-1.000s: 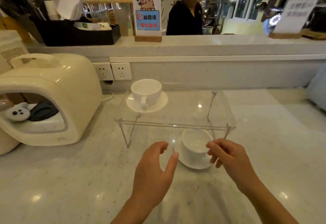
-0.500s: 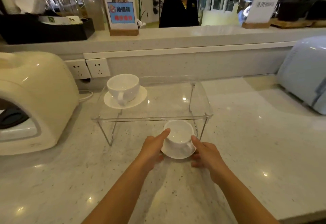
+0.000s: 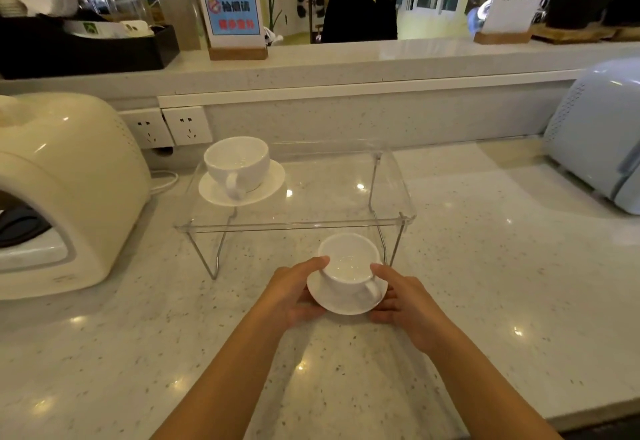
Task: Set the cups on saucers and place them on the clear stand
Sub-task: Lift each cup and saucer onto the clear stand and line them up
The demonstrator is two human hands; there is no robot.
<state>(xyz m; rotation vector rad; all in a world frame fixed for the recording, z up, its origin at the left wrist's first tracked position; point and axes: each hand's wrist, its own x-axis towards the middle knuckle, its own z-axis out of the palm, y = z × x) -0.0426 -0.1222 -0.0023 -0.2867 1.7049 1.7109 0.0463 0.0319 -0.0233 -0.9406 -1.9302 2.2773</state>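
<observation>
A white cup (image 3: 348, 263) stands upright on a white saucer (image 3: 341, 304) on the counter, just in front of the clear stand (image 3: 332, 204). My left hand (image 3: 294, 292) grips the saucer's left edge, thumb against the cup. My right hand (image 3: 403, 297) holds the saucer's right edge, thumb at the cup near its handle. A second white cup (image 3: 239, 164) on its own saucer (image 3: 214, 191) sits on the stand's top at the back left, handle toward me.
A cream appliance (image 3: 69, 176) stands at the left, a pale blue appliance (image 3: 602, 134) at the right. Wall sockets (image 3: 187, 126) sit behind the stand. On the raised ledge are a cartoon sign (image 3: 232, 6) and a black tray (image 3: 86, 48). A person (image 3: 360, 6) stands beyond.
Both hands have closed in from either side onto the saucer of the near cup. The view has shifted right and closer.
</observation>
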